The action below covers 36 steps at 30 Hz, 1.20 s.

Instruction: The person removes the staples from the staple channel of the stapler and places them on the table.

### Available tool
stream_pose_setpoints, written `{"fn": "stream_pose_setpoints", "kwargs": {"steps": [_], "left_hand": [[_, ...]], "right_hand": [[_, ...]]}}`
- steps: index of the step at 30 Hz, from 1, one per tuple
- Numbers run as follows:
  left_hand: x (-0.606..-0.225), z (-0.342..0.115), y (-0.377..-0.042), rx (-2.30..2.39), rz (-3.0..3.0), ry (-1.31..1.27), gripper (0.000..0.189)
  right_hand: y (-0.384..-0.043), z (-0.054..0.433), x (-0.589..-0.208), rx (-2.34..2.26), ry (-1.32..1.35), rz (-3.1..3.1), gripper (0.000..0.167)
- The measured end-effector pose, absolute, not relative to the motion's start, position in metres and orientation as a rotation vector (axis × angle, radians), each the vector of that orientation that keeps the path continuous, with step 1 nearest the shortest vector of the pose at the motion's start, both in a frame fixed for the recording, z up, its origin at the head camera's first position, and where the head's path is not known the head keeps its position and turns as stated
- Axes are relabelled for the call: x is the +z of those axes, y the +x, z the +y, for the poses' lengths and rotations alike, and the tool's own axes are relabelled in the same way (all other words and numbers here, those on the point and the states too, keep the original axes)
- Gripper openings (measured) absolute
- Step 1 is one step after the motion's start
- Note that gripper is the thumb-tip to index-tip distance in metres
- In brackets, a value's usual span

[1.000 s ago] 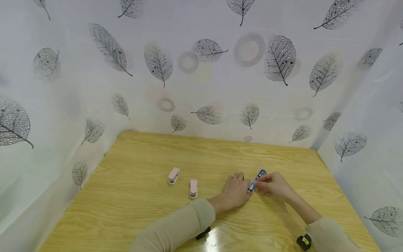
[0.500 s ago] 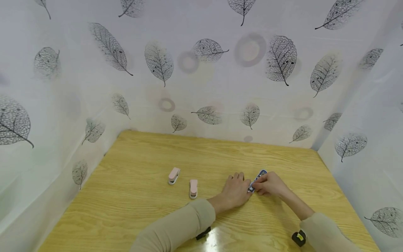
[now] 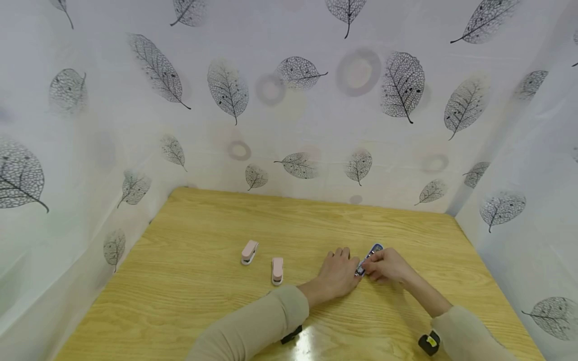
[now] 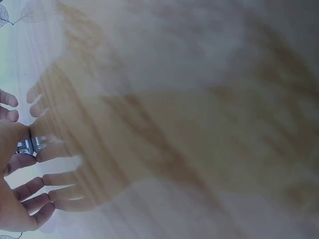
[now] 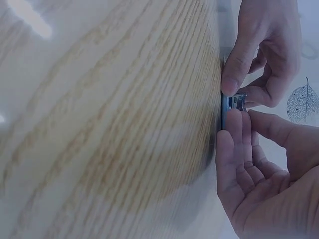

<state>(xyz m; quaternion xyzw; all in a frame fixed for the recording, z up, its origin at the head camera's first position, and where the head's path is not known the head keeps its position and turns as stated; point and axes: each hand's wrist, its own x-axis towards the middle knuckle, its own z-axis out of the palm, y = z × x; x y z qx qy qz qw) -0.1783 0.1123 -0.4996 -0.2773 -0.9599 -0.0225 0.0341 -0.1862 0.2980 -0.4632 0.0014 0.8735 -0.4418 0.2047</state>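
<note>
The left hand, back upward, lies just beside the right hand (both pinching)

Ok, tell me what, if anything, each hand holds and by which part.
Left hand: the near end of the blue stapler-like tool, between thumb and index finger. Right hand: fingertips at its metal part, but their exact hold is hidden.

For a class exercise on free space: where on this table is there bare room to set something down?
Bare table lies left of the pink staplers, along the backdrop, and right of the right hand. A smaller patch separates the staplers from the left hand. Crowded: around the blue item, with both hands at it.
</note>
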Motion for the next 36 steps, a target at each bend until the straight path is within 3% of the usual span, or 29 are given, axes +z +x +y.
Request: {"fn": "stream_pose_setpoints", "kwargs": {"steps": [15,36], "left_hand": [[-0.501,0.113,-0.178,-0.094,-2.931,-0.847,0.030],[-0.503,0.116,-0.180,-0.100,-2.979,-0.836,0.030]], "right_hand": [[-0.176,0.333,-0.448,-1.332,0.013,2.365,0.039],[-0.154,0.339,-0.475,-1.429,-0.002,2.073,0.030]]}}
